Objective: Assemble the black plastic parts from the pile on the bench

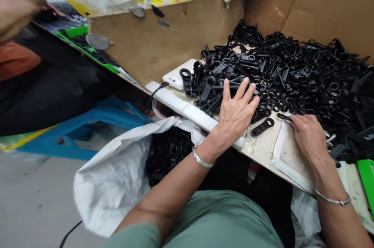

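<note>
My left hand [238, 113] lies with fingers spread over the near edge of a heap of black plastic parts [295, 72]. Most parts look like flat arms with a ring at one end. Between the fingertips of my right hand [310, 135] is a small black plastic part [284, 117], mostly covered by the fingers. A single black plastic arm with holes [263, 126] rests on the worktop between my hands.
A white box [179, 74] with a black cable lies by the wooden partition [163, 37]. Below the table edge hangs an open white sack [113, 178] holding black parts. A blue stool [87, 127] and another person's arm are at left. A green tray [366, 180] sits far right.
</note>
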Demonstrator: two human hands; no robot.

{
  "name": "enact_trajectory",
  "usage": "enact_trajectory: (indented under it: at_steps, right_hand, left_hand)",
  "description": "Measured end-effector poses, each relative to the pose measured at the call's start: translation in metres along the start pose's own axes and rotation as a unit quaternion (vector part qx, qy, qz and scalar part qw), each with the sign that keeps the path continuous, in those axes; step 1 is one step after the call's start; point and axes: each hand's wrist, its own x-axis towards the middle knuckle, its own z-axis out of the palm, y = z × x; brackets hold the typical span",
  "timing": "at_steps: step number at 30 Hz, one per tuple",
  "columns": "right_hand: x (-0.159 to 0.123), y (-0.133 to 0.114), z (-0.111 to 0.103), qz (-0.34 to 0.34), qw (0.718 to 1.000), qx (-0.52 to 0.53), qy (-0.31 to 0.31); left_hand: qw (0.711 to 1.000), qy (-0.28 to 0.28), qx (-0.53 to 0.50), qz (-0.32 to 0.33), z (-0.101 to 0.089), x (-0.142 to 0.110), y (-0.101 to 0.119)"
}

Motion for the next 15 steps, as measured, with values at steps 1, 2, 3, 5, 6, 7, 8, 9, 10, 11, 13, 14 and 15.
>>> enact_trajectory:
  at_steps: [1, 2, 3, 5, 6, 7, 8, 9, 10, 11, 13, 14, 15]
  right_hand:
    - [-0.003, 0.002, -0.003, 0.031, 0.998, 0.034, 0.041]
    - [-0.008, 0.003, -0.007, 0.079, 0.989, 0.083, 0.089]
    - [-0.014, 0.003, -0.011, 0.138, 0.97, 0.149, 0.134]
    - [-0.028, -0.001, -0.017, 0.244, 0.897, 0.319, 0.183]
    - [-0.035, -0.006, -0.018, 0.282, 0.85, 0.405, 0.182]
    - [-0.042, -0.011, -0.019, 0.308, 0.804, 0.48, 0.168]
    - [-0.047, -0.018, -0.018, 0.323, 0.764, 0.538, 0.148]
    - [-0.051, -0.025, -0.017, 0.332, 0.735, 0.577, 0.129]
    - [-0.055, -0.033, -0.016, 0.338, 0.715, 0.601, 0.114]
    - [-0.057, -0.04, -0.015, 0.339, 0.702, 0.618, 0.1]
    - [-0.058, -0.054, -0.013, 0.33, 0.686, 0.642, 0.088]
    - [-0.058, -0.06, -0.013, 0.325, 0.681, 0.651, 0.084]
    - [-0.058, -0.066, -0.013, 0.32, 0.679, 0.656, 0.081]
  left_hand:
    - [1.0, -0.008, 0.001, 0.004, 0.0, 0.003, 0.0]
    - [1.0, -0.011, 0.0, 0.007, 0.001, 0.004, 0.0]
    - [1.0, -0.012, -0.002, 0.009, 0.003, 0.005, 0.001]
    - [1.0, -0.008, -0.014, 0.011, 0.009, 0.003, 0.003]
    - [1.0, -0.003, -0.021, 0.011, 0.013, 0.001, 0.003]
    - [1.0, 0.003, -0.027, 0.011, 0.016, -0.001, 0.004]
    - [0.999, 0.009, -0.032, 0.01, 0.018, -0.003, 0.004]
    - [0.999, 0.016, -0.035, 0.011, 0.019, -0.005, 0.004]
    - [0.999, 0.021, -0.037, 0.012, 0.019, -0.006, 0.003]
    - [0.999, 0.026, -0.04, 0.015, 0.018, -0.008, 0.002]
    - [0.998, 0.038, -0.051, 0.026, 0.013, -0.011, 0.002]
    - [0.996, 0.05, -0.062, 0.03, 0.009, -0.014, 0.002]
    - [0.994, 0.067, -0.081, 0.036, 0.006, -0.017, 0.005]
